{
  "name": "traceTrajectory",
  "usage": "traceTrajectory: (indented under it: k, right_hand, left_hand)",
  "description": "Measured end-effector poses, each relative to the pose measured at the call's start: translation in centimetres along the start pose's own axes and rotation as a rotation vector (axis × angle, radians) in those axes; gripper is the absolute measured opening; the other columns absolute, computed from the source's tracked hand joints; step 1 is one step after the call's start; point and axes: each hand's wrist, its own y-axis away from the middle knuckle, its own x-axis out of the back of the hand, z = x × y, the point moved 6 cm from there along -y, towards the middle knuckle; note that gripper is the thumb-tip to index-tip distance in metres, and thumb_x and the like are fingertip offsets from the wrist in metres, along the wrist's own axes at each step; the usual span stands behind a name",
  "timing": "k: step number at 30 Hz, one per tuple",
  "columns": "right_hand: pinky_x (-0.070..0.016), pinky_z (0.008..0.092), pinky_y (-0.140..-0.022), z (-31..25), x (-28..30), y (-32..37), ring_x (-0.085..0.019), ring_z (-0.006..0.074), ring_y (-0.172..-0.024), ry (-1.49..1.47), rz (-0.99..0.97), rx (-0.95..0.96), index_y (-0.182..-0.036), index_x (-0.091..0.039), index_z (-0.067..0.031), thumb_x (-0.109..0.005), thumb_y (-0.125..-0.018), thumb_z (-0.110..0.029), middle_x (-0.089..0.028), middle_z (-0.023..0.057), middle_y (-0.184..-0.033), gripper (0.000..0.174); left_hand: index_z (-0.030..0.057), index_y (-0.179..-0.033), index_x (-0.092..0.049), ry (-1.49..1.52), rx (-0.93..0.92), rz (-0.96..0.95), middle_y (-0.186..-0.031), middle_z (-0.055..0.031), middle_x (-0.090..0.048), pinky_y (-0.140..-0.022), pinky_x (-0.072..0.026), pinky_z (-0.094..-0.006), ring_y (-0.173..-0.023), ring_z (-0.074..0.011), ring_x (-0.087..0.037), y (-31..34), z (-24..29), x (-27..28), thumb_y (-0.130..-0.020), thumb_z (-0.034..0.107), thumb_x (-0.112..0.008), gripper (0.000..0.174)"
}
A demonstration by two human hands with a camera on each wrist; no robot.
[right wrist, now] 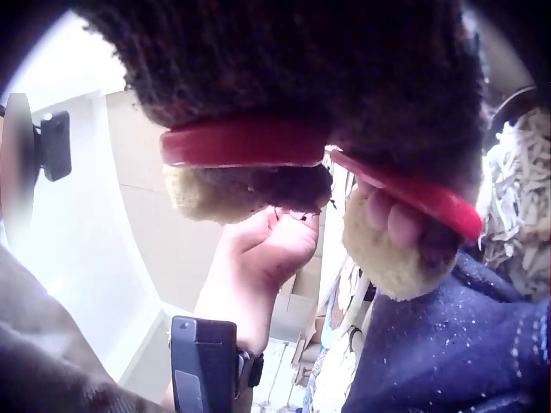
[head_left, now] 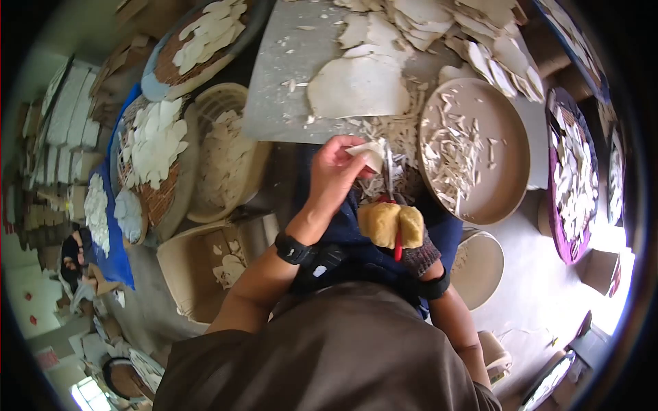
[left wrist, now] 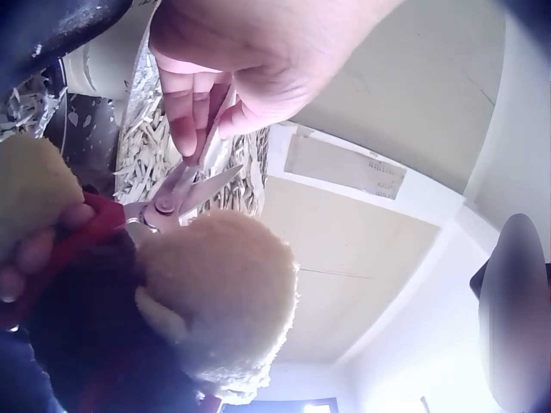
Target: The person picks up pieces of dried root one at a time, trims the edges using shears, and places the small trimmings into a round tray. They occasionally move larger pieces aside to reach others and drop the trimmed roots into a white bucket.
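Note:
My left hand (head_left: 334, 175) pinches a small pale flat piece (head_left: 371, 155) between thumb and fingers, just in front of the table edge. In a dark knitted glove, my right hand (head_left: 421, 255) grips red-handled scissors (left wrist: 168, 202). Thick yellow foam padding (head_left: 384, 225) surrounds the grip and hides much of that hand in the head view. The scissor blades stand parted in the left wrist view, right at the piece's edge. Bare fingertips (right wrist: 403, 224) show beside one red handle in the right wrist view.
A metal table (head_left: 281, 103) ahead bears large pale sheets (head_left: 360, 85) and scraps. At its right front is a round tray (head_left: 510, 161) of narrow offcuts. A basket (head_left: 205, 175) and a box (head_left: 185, 274) stand left, a bucket (head_left: 490, 264) at the right.

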Motion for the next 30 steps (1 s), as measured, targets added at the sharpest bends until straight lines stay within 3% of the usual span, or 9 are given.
traceTrajectory:
  k: [5, 8, 10, 13, 21, 22, 24, 27, 30]
  right_hand:
    - [-0.0514, 0.0305, -0.078, -1.4, -1.3, 0.5, -0.063, 0.0188, -0.088, 0.736, 0.127, 0.199, -0.105, -0.053, -0.0017, -0.058, -0.086, -0.011, -0.063, 0.0084, -0.096, 0.022]
    - [-0.0501, 0.0309, -0.081, -1.2, -0.7, 0.7, -0.062, 0.0176, -0.091, 0.634, 0.120, 0.155, -0.108, -0.052, -0.0019, -0.057, -0.087, -0.012, -0.063, 0.0089, -0.098, 0.024]
    - [-0.0490, 0.0313, -0.084, -0.6, -1.2, 0.7, -0.061, 0.0172, -0.094, -0.047, 0.088, 0.045, -0.108, -0.053, -0.0026, -0.059, -0.087, -0.014, -0.063, 0.0083, -0.100, 0.025]
    - [-0.0477, 0.0320, -0.088, -1.5, -0.3, 1.5, -0.060, 0.0182, -0.099, 0.466, 0.055, 0.219, -0.110, -0.054, -0.0027, -0.059, -0.088, -0.015, -0.060, 0.0079, -0.107, 0.026]
    - [-0.0466, 0.0242, -0.075, -3.1, -3.5, 3.0, -0.056, 0.0107, -0.086, 0.137, 0.053, 0.140, -0.115, -0.052, -0.0030, -0.049, -0.093, -0.016, -0.056, 0.0019, -0.097, 0.026]
    - [-0.0463, 0.0234, -0.075, -6.0, -6.0, 4.5, -0.056, 0.0104, -0.086, 1.001, 0.171, 0.409, -0.115, -0.052, -0.0034, -0.050, -0.093, -0.015, -0.056, 0.0017, -0.097, 0.026]
    - [-0.0461, 0.0232, -0.076, -4.8, -5.2, 4.5, -0.056, 0.0103, -0.087, 0.266, 0.119, 0.193, -0.118, -0.051, -0.0031, -0.051, -0.090, -0.011, -0.058, 0.0026, -0.097, 0.029]
    - [-0.0466, 0.0240, -0.076, -5.8, -4.7, 5.1, -0.058, 0.0122, -0.087, 0.935, 0.166, 0.365, -0.121, -0.050, -0.0026, -0.054, -0.086, -0.005, -0.059, 0.0042, -0.097, 0.035]
    - [-0.0440, 0.0191, -0.077, -5.2, -4.6, 5.0, -0.053, 0.0041, -0.088, 0.697, 0.122, 0.248, -0.123, -0.049, -0.0012, -0.051, -0.091, -0.005, -0.056, -0.0020, -0.098, 0.033]
  left_hand:
    - [0.0003, -0.106, -0.055, -0.051, 0.042, 0.009, -0.091, -0.0110, -0.063, -0.064, -0.0541, -0.0274, -0.074, -0.0166, -0.063, -0.3, -0.6, -0.2, -0.084, 0.005, -0.061, 0.024]
    - [0.0000, -0.106, -0.055, -0.050, 0.062, 0.014, -0.091, -0.0110, -0.063, -0.063, -0.0540, -0.0274, -0.073, -0.0170, -0.063, -0.4, -0.7, -0.7, -0.084, 0.006, -0.061, 0.024]
    - [-0.0022, -0.105, -0.055, -0.029, 0.087, 0.026, -0.084, -0.0117, -0.064, -0.061, -0.0538, -0.0255, -0.067, -0.0157, -0.063, -0.7, -0.5, -1.0, -0.084, 0.006, -0.061, 0.023]
    - [-0.0030, -0.103, -0.055, -0.055, 0.082, 0.000, -0.084, -0.0120, -0.064, -0.060, -0.0536, -0.0255, -0.067, -0.0165, -0.064, -1.2, -0.4, -1.3, -0.084, 0.007, -0.061, 0.022]
    - [-0.0004, -0.105, -0.053, -0.072, 0.078, -0.248, -0.090, -0.0104, -0.063, -0.065, -0.0542, -0.0264, -0.074, -0.0157, -0.064, -6.0, 1.1, -7.1, -0.087, 0.007, -0.057, 0.020]
    - [-0.0002, -0.105, -0.053, -0.013, 0.041, -0.313, -0.090, -0.0103, -0.063, -0.065, -0.0545, -0.0262, -0.074, -0.0154, -0.064, -6.1, 1.4, -8.4, -0.087, 0.006, -0.057, 0.019]
    - [-0.0001, -0.105, -0.052, -0.096, 0.082, -0.376, -0.090, -0.0106, -0.063, -0.066, -0.0548, -0.0257, -0.074, -0.0152, -0.064, -6.1, 1.7, -10.5, -0.088, 0.006, -0.056, 0.019]
    - [0.0000, -0.108, -0.050, -0.127, 0.143, -0.526, -0.092, -0.0119, -0.063, -0.066, -0.0549, -0.0243, -0.074, -0.0156, -0.064, -6.2, 0.9, -12.7, -0.088, 0.006, -0.055, 0.021]
    - [-0.0006, -0.118, -0.047, -0.136, 0.131, -0.687, -0.107, -0.0140, -0.059, -0.083, -0.0506, -0.0277, -0.096, -0.0178, -0.059, -5.8, 1.2, -15.1, -0.088, 0.007, -0.055, 0.032]
